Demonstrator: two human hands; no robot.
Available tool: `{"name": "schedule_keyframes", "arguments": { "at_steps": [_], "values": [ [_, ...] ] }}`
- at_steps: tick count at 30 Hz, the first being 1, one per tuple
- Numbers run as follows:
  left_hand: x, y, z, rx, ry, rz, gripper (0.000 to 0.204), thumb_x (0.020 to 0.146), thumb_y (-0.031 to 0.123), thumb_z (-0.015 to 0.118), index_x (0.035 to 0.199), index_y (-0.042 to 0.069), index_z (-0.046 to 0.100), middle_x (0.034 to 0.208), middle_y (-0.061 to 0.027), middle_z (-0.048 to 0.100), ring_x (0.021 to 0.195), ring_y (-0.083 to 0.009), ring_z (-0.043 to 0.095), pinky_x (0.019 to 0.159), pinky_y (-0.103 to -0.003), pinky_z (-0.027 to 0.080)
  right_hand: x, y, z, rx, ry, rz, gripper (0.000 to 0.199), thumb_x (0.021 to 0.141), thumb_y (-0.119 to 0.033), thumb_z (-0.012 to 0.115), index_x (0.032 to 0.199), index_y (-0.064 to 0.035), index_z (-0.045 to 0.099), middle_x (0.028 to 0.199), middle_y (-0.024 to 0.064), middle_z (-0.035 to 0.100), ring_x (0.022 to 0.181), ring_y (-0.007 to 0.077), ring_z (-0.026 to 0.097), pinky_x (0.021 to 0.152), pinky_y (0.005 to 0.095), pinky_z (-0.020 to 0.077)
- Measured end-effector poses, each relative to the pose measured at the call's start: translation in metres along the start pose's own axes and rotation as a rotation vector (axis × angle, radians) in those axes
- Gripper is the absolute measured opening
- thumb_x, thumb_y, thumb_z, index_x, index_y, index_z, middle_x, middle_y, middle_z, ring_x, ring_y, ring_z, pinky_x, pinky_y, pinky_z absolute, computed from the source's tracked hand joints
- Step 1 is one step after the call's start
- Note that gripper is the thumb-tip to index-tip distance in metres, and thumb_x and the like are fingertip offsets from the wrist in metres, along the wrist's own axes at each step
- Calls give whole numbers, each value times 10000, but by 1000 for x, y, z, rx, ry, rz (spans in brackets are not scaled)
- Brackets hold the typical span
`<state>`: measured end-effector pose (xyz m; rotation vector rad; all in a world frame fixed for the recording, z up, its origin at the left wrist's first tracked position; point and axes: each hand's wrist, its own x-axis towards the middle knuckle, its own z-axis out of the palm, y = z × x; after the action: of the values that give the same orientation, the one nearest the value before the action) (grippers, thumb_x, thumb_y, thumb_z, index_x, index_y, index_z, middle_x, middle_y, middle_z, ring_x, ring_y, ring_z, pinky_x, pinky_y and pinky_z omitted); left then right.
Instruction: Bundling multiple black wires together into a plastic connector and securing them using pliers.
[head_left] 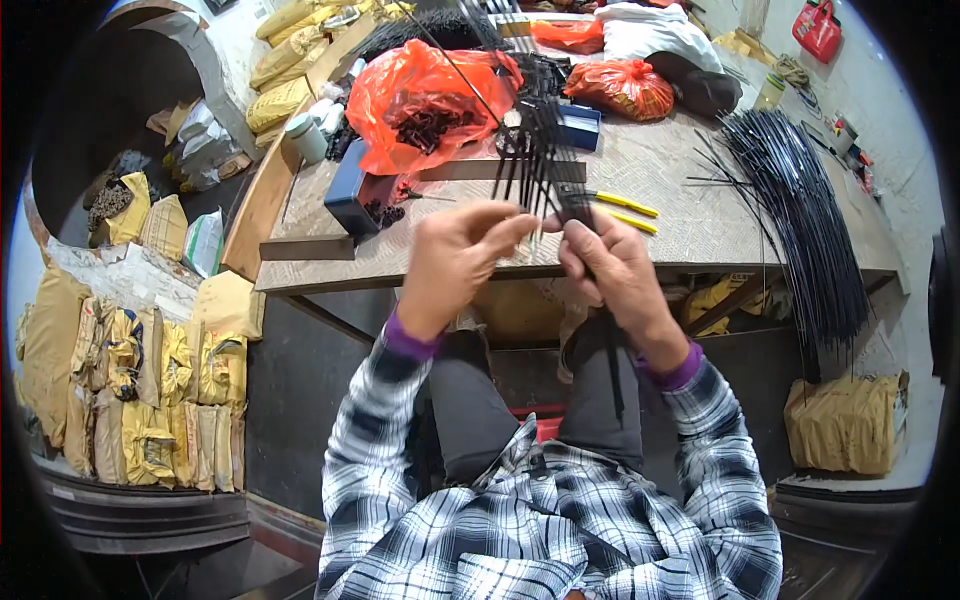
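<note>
Above the table's front edge, my right hand (617, 268) is closed round a bunch of thin black rods (541, 165). Their upper part fans out and is smeared by motion, and a dark length hangs below the hand over my lap. My left hand (452, 258) is beside it, thumb and fingers pinched together near the rods' lower ends; whatever is in the pinch is too small to make out. Just beyond my right hand lies a yellow-handled tool (627, 204). Past the left hand, an open red plastic bag (385, 95) holds small dark parts.
A large bundle of long black rods (795, 200) overhangs the table's (665, 170) right end. A dark blue box (350, 195) stands at the front left, near a pale green cup (306, 138). Yellow wrapped packages (165, 375) are stacked on the left, and another package (845, 425) sits lower right.
</note>
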<state>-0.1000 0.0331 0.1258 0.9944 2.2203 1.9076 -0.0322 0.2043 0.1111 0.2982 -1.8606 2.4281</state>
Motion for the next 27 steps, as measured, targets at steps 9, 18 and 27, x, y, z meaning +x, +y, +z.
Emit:
{"name": "schedule_keyframes", "arguments": {
  "at_steps": [9,18,27],
  "values": [
    [11,5,8,-227,-7,14,223,782,-24,561,999,-65,592,972,-82,639,893,-120,594,785,-234,458,-40,-18,9,139,-345,336,221,914,-97,428,1058,67,464,793,156,615,631,186,643,557,243,524],
    [36,16,38,-376,-53,159,331,856,-8,511,1182,-52,472,1109,-142,581,1040,-185,548,898,-294,420,-13,-43,-17,186,-385,363,286,924,-84,394,1156,83,402,820,179,616,637,198,645,544,232,518],
    [49,3,30,-323,-140,-45,309,846,37,546,1142,-44,517,926,-97,621,851,-119,594,733,-221,478,0,-24,-30,341,-513,347,340,947,-125,363,1228,67,347,808,145,602,655,182,649,517,223,507]
  ]
}}
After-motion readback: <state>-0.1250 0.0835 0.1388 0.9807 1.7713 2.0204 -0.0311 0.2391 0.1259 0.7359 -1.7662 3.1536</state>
